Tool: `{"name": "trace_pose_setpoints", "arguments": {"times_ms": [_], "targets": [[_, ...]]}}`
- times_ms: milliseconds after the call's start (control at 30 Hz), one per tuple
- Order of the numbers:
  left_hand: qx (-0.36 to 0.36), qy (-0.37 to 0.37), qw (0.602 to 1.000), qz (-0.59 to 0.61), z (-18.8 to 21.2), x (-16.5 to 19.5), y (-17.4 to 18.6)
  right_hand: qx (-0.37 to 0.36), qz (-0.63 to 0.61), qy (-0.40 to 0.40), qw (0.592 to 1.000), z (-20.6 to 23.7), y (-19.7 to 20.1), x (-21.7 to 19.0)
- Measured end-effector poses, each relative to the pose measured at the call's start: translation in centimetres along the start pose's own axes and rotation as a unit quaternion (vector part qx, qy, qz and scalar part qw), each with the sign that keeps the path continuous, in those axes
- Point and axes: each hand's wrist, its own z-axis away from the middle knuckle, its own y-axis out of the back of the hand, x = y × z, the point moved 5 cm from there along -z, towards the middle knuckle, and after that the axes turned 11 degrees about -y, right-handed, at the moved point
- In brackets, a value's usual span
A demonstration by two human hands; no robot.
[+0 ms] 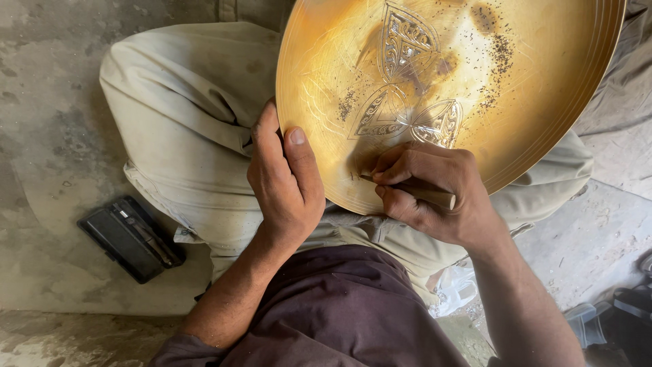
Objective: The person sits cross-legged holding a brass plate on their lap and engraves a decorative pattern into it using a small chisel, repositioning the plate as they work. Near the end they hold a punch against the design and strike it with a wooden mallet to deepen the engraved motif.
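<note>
fingers (397, 173) of the right hand (435, 194) are pinching a graver (424, 195), its tip cutting into the brass tray (543, 95) propped on the lap; the left hand (285, 180) is clamping the rim. engraving seems midway; the next cut needs steady pressure. a black case (129, 238) is lying on the floor.

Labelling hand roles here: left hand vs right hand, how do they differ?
The left hand grips the brass plate at its rim, thumb on the face; the right hand rests on the face. The left holds no tool; the right is closed around a wooden-handled tool. Both are bare and touch the plate.
</note>
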Motion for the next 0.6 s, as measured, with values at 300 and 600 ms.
{"name": "trace_pose_setpoints", "arguments": {"times_ms": [300,600], "targets": [[-0.001,-0.01,1.0,-0.008,0.1,-0.1,0.0,-0.052,0.0,0.062,0.997,-0.4,0.2,0.8],[-0.01,-0.006,1.0,0.004,0.1,-0.3,-0.2,-0.067,-0.01,0.083,0.994,0.3,0.3,1.9]]}}
